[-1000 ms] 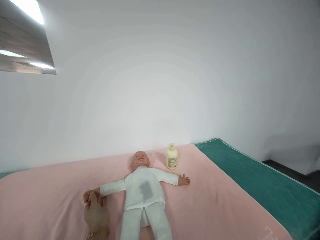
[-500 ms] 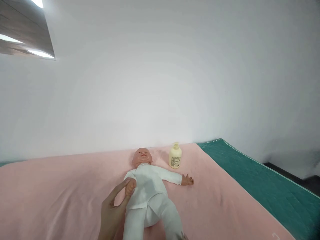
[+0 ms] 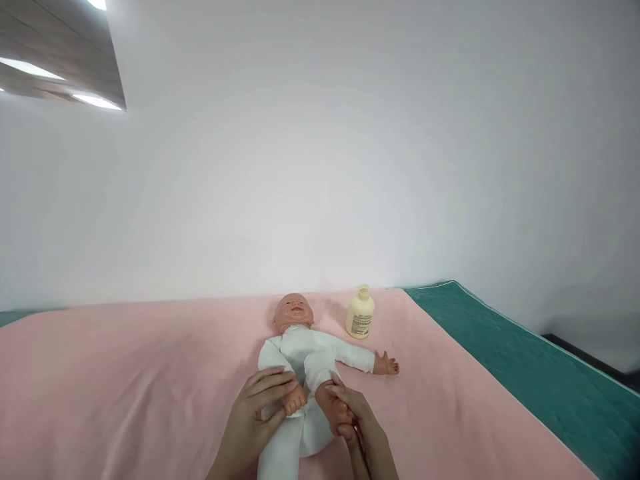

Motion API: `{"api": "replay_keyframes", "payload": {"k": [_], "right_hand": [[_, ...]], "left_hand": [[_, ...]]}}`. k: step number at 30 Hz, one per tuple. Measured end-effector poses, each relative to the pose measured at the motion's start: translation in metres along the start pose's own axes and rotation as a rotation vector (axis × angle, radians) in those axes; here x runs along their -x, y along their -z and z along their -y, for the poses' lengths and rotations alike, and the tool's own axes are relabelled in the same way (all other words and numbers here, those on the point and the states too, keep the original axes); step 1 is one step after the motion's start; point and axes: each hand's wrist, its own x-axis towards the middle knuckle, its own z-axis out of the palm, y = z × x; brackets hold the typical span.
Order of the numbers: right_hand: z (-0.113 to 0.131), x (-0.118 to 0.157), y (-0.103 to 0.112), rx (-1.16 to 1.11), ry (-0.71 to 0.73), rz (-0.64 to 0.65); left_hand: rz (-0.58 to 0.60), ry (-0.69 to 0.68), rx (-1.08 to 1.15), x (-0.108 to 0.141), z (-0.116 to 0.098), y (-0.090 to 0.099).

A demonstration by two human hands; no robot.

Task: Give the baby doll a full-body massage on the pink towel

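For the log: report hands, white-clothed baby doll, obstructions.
Left hand holding one small hand of the doll, right hand gripping one foot. Doll on its back on pink cloth. Pale yellow pump bottle upright, blocking neither hand.

Head cam looks fwd over doll (image 3: 296,343) twd wall (image 3: 320,167).

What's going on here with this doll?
A person is handling a doll lying on its back on a pink cloth. The left hand holds the doll's hand over its body; the right hand holds the doll's foot, that leg bent up. The doll's other arm lies stretched out, with a pump bottle standing just beyond it.
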Motion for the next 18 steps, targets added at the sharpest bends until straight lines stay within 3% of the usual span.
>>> {"api": "replay_keyframes", "payload": {"k": [3,6,8,10,13,16,18], "right_hand": [[0.003,0.007,0.004,-0.024,-0.034,0.003],[0.001,0.009,0.005,-0.022,-0.046,-0.013],[-0.003,-0.007,-0.003,-0.002,-0.055,-0.007],[-0.009,-0.040,-0.020,0.024,-0.068,0.004],[-0.024,-0.109,-0.058,0.058,-0.088,0.008],[-0.041,-0.165,-0.095,0.094,-0.118,0.017],[-0.050,-0.184,-0.110,0.102,-0.127,0.019]], "left_hand": [[-0.059,0.150,0.151,-0.001,-0.008,0.003],[-0.210,0.485,0.320,-0.003,-0.017,0.011],[-0.362,0.677,0.416,-0.005,-0.019,0.016],[-0.568,0.758,0.546,-0.006,-0.013,0.019],[-0.850,0.755,0.824,-0.004,0.007,0.020],[-0.929,0.758,0.942,0.002,0.029,0.021],[-0.915,0.778,0.918,0.009,0.039,0.022]]}}
